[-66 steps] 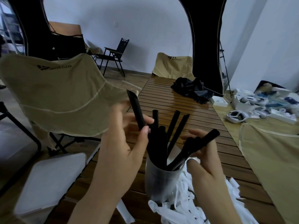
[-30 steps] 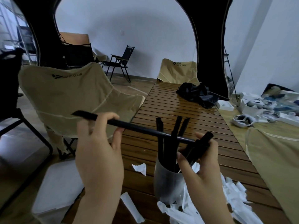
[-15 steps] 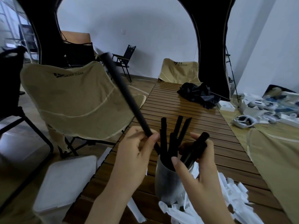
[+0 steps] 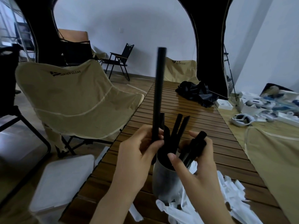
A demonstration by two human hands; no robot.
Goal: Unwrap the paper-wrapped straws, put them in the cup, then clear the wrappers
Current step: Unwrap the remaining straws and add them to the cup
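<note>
The left hand (image 4: 137, 152) pinches one black straw (image 4: 158, 94) near its lower end, thumb and fingers forming a narrow grip, and holds it almost upright just above the grey cup (image 4: 165, 180). The cup stands on the slatted wooden bench (image 4: 202, 126) and contains several more black straws (image 4: 178, 126) that lean apart. The right hand (image 4: 199, 162) curls its grip around a small bunch of straws (image 4: 196, 147) leaning out over the cup's right rim. White paper wrappers (image 4: 229, 196) lie heaped on the bench, touching the cup's base and spreading right. A beige folding chair (image 4: 72, 97) stands left of the bench, and a black cloth (image 4: 197, 92) lies at its far end
</note>
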